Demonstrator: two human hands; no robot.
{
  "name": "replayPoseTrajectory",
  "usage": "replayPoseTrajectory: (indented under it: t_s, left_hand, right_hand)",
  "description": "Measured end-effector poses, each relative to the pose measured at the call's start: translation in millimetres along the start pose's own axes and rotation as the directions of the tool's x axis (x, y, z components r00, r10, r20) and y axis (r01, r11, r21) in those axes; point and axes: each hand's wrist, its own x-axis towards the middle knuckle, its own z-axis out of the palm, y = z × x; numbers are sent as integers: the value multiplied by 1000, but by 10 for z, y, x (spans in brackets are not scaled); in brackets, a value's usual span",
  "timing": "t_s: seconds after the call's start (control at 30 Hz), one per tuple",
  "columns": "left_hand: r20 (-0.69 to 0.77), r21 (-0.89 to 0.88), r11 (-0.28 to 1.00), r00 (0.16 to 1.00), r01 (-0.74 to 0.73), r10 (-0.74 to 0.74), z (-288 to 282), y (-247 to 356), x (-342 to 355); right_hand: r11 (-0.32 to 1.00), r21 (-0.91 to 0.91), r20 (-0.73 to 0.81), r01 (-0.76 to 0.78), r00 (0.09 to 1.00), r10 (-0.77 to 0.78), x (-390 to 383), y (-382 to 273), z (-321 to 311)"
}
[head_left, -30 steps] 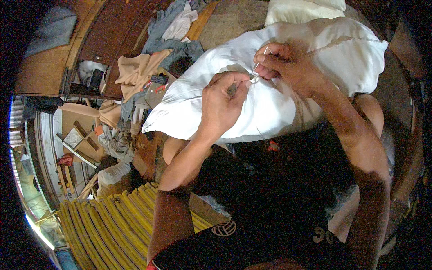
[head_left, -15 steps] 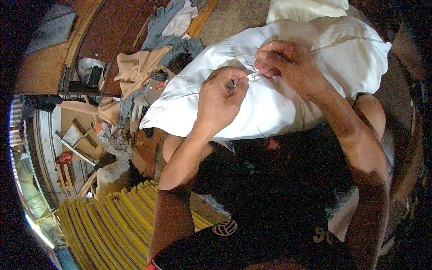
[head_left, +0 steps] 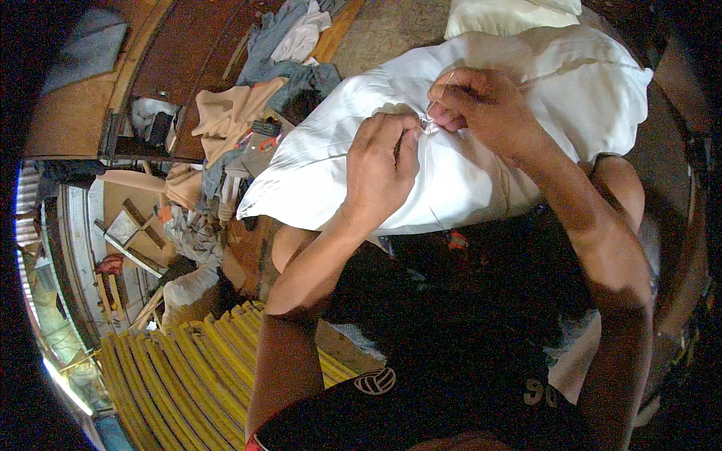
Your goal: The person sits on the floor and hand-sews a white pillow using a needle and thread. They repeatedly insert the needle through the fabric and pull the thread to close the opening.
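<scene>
A plump white pillow (head_left: pixel 474 192) with a smooth cover lies across my lap. Near its middle the cloth is gathered into small folds, and both hands meet there. My left hand (head_left: pixel 382 169) is closed, its thumb and fingers pinching the folded cloth. Just to the right, my right hand (head_left: pixel 489 105) is closed too, with a thin pale needle (head_left: pixel 450 77) poking up past its curled fingers. Its fingertips touch the same folds. Any thread between the hands is too fine to make out for sure.
Another white pillow (head_left: pixel 511 16) rests beyond mine. On the left are crumpled beige cloth (head_left: pixel 233 113), a dark-handled tool (head_left: pixel 265 127), grey-blue clothes (head_left: pixel 259 52) and wooden boards. A yellow slatted surface (head_left: pixel 180 376) lies at lower left. Something small and red (head_left: pixel 456 240) sits below the pillow's near edge.
My left hand has shifted slightly right, closer to my right hand, and its fingers have closed onto the gathered cloth. My right hand has hardly moved; more of the needle shows above it.
</scene>
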Motion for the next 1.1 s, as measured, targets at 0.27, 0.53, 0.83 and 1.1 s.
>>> replayPoseTrajectory:
  t_s: [0.27, 0.53, 0.83, 1.1]
  left_hand:
    - [47, -83, 990, 993, 116, -112, -49, 42, 31]
    - [109, -118, 976, 979, 185, -172, -103, 30, 12]
    - [100, -136, 968, 975, 212, -199, -115, 31, 37]
    - [58, -145, 981, 991, 131, -123, -36, -19, 35]
  right_hand:
    - [981, -121, -161, 150, 972, -169, -49, 49, 47]
    - [985, -119, -238, 121, 960, -147, -43, 38, 106]
    - [975, -128, -175, 182, 964, -203, 4, 113, 98]
    - [994, 32, -126, 101, 987, -96, -21, 2, 86]
